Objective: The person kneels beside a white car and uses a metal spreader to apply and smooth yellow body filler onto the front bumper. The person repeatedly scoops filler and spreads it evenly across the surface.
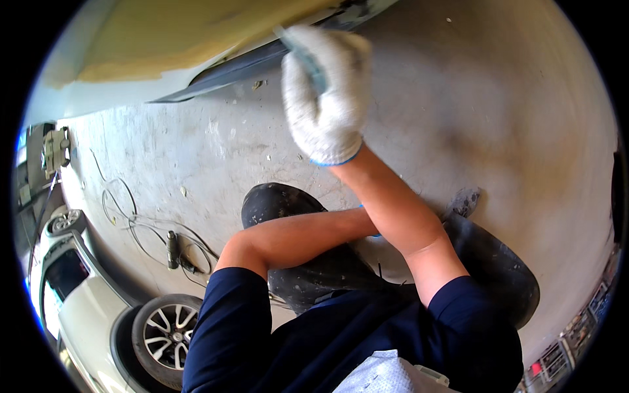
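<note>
My right hand (331, 95), in a white knit glove with a blue cuff, is closed on a thin grey-green pad (301, 59), blurred at its upper end. It is raised at the lower edge of a pale car body panel (114, 92), which carries a broad yellow-ochre patch (157, 29) and has a dark strip (216, 77) along its bottom. My left hand lies behind my right forearm, over my bent legs; only bits of its blue cuff (373, 232) show, and its fingers are hidden.
A dark cylindrical power tool (171, 250) with looped cables lies on the concrete floor (223, 144) to the left. A white car (92, 314) with alloy wheels stands at lower left. Metal equipment (56, 150) is at the far left, and assorted items (550, 360) line the lower right edge.
</note>
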`<action>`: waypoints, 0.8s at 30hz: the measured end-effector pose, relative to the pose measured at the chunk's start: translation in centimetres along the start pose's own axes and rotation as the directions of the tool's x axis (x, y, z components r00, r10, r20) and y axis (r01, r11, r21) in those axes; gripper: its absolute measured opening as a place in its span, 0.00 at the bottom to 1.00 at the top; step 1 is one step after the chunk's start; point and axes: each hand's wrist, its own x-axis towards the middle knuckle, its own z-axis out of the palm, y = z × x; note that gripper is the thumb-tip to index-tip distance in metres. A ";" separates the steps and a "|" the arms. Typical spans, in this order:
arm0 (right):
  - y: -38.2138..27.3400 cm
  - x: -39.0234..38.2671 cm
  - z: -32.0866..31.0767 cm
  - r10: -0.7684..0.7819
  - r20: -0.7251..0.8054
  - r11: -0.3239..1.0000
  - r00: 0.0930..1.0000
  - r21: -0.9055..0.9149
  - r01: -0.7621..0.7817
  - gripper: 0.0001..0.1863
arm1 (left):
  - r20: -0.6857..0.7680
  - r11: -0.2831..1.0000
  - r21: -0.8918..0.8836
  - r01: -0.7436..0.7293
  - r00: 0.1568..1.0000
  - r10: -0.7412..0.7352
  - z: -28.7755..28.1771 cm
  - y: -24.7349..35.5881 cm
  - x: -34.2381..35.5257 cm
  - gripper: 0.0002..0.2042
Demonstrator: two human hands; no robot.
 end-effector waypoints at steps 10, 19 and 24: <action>-1.1 0.4 -3.6 0.071 0.275 0.989 0.959 0.102 -0.103 0.17 | 0.021 0.992 0.091 0.083 0.996 -0.085 -2.2 -2.1 -0.3 0.15; 3.9 4.6 -18.3 0.874 0.063 0.417 0.482 0.411 -0.811 0.18 | -0.626 0.869 -0.447 0.214 0.619 -0.474 -13.9 -5.5 -1.8 0.16; 7.4 2.3 -22.5 0.846 0.094 0.483 0.524 0.282 -0.829 0.14 | -0.576 0.706 -0.702 0.091 0.510 -0.639 -16.3 -5.9 -2.9 0.16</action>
